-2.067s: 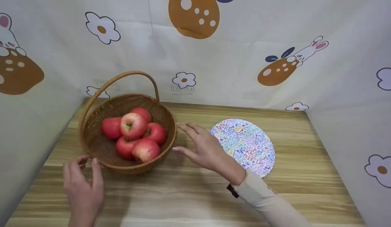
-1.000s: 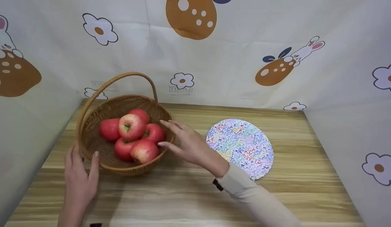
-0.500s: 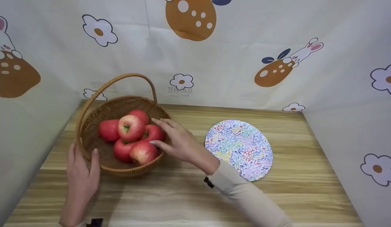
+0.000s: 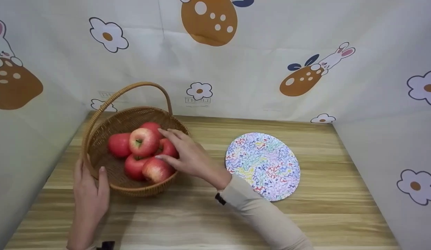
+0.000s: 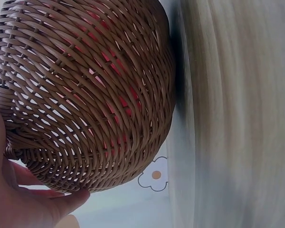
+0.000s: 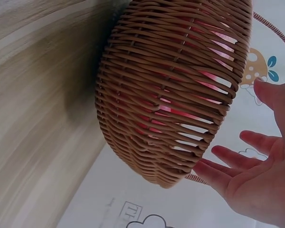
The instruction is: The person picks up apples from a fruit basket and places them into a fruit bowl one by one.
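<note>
A brown wicker basket [image 4: 142, 191] with a tall arched handle stands at the left of the table, holding several red apples [image 4: 144, 141]. My left hand [image 4: 91, 196] grips its left rim beside the handle's base, the thumb on the inner side and the fingers outside. In the left wrist view, that hand [image 5: 26, 199] reaches round the woven wall [image 5: 95, 95]. My right hand [image 4: 192, 156] is over the basket's right rim, fingers loosely spread, thumb and fingertips close beside the right-hand apples. Whether they touch cannot be told. The right wrist view shows this hand [image 6: 256, 175] with nothing in it.
A round, flat, multicoloured speckled mat [image 4: 264, 166] lies on the wood-grain table [image 4: 333, 194], right of the basket. Pale cloth walls [image 4: 250, 83] printed with flowers and rabbits enclose the table at the back and on both sides.
My right hand has moved left, from outside the basket over its rim to the apples. My left hand has settled from near the front rim to a grip on the left rim.
</note>
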The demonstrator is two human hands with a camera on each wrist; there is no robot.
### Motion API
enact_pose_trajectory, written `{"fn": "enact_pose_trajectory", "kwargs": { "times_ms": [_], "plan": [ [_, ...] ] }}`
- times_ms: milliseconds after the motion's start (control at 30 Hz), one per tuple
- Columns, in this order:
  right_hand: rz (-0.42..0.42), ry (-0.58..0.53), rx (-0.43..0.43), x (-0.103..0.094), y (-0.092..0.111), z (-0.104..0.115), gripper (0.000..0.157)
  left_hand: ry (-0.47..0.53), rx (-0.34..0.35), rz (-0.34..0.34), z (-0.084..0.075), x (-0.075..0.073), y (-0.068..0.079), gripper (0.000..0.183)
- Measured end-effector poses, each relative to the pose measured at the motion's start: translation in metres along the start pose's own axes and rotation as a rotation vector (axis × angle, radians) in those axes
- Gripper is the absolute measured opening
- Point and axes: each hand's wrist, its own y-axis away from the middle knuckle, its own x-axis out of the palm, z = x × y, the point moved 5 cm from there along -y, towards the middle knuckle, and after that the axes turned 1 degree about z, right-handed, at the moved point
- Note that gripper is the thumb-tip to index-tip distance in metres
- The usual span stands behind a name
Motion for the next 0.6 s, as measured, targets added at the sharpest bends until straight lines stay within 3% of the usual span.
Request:
{"fn": "enact_pose_trajectory", "kwargs": {
  "times_ms": [600],
  "plan": [
    [0.017, -0.016, -0.046, 0.011, -0.025, 0.002, 0.080, -0.013, -0.075, 0.035, 0.003, -0.001, 0.003, 0.060]
  ]
}}
